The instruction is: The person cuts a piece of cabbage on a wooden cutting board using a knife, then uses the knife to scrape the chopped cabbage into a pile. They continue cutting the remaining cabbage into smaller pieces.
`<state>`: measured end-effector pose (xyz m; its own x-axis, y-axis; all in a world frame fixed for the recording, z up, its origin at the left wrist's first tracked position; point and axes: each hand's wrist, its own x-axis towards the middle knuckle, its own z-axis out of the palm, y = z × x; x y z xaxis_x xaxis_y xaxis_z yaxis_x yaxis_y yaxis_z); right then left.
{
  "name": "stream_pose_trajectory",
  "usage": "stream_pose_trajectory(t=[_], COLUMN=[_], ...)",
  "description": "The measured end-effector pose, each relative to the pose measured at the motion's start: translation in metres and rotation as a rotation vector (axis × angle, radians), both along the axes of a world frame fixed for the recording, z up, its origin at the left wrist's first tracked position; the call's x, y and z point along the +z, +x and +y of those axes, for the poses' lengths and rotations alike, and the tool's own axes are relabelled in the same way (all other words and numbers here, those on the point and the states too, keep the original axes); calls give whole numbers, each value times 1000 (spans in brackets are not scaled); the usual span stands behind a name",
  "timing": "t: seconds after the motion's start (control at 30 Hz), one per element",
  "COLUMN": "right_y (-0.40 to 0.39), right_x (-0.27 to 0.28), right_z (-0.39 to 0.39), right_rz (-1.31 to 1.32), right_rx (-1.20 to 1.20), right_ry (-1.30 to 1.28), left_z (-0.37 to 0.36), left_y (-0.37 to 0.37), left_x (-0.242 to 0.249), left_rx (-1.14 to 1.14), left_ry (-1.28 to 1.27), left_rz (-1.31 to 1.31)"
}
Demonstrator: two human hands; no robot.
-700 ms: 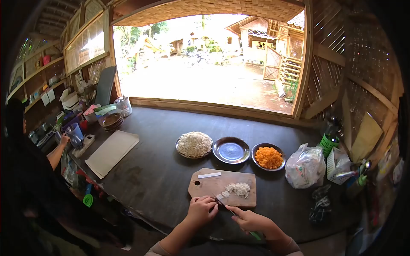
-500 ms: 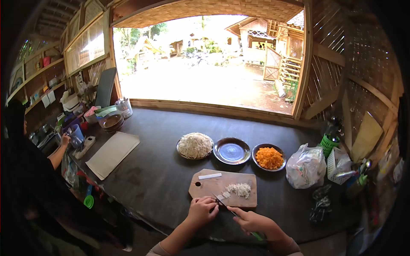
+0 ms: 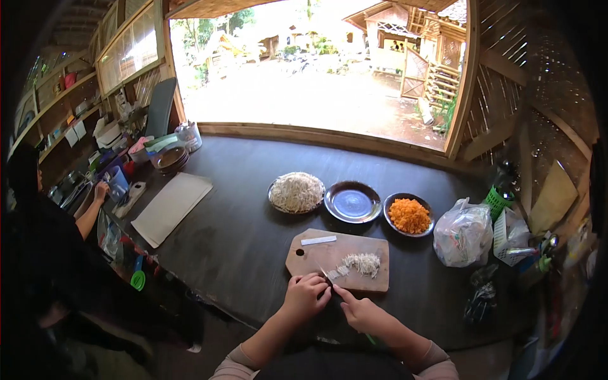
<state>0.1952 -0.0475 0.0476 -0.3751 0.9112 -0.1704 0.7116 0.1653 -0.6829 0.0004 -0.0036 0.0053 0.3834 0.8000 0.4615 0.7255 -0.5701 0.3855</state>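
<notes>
My right hand (image 3: 362, 310) grips a knife (image 3: 326, 275) with a green handle. The thin blade reaches over the front edge of a wooden cutting board (image 3: 335, 254). Beside the blade, my left hand (image 3: 307, 294) rests with curled fingers at the board's edge; whatever lies under its fingertips is hidden. Right of the blade sit a few small cut white pieces (image 3: 335, 273) and a heap of fine white shreds (image 3: 362, 265). One pale, straight stick (image 3: 318, 240) lies along the board's far side.
Behind the board stand a plate heaped with white shreds (image 3: 296, 192), a dark-rimmed plate (image 3: 353, 221) and orange gratings (image 3: 408, 215). A plastic bag (image 3: 463, 234) is at right. At left are a pale sheet (image 3: 171, 209), stacked bowls (image 3: 171, 166) and another person (image 3: 88, 215).
The camera view has tilted down, so the table appears higher. My right hand and the knife have come closer to my left hand, and the blade stands steeper.
</notes>
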Motion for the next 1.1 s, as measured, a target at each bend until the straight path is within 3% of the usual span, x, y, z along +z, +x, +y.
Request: stream_pose_trajectory(t=[0.13,0.33,0.47,0.53,0.67,0.73,0.87,0.93,1.1], right_y=[12,19,10,6,12,14,16,12,1], right_x=[32,37,13,-1,20,48,33,3,-16], right_z=[-7,-4,4,5,1,-3,0,6,15], right_rz=[87,126,100,6,31,55,94,62,103], right_rx=[-19,-11,-44,18,25,-22,-15,13,-12], right_ry=[-290,-362,-247,40,9,-327,-347,-16,97], left_z=[0,4,7,5,4,4,6,7,2], left_y=[1,2,1,1,2,3,2,2,4], left_x=[-1,1,2,2,1,-1,-2,0,3], left_rx=[20,-4,-9,-14,1,19,7,-3,21], left_ry=[36,32,-6,-23,-7,-3,19,19,-34], left_rz=[-17,-25,-20,-20,-65,-74,-44,-39,-67])
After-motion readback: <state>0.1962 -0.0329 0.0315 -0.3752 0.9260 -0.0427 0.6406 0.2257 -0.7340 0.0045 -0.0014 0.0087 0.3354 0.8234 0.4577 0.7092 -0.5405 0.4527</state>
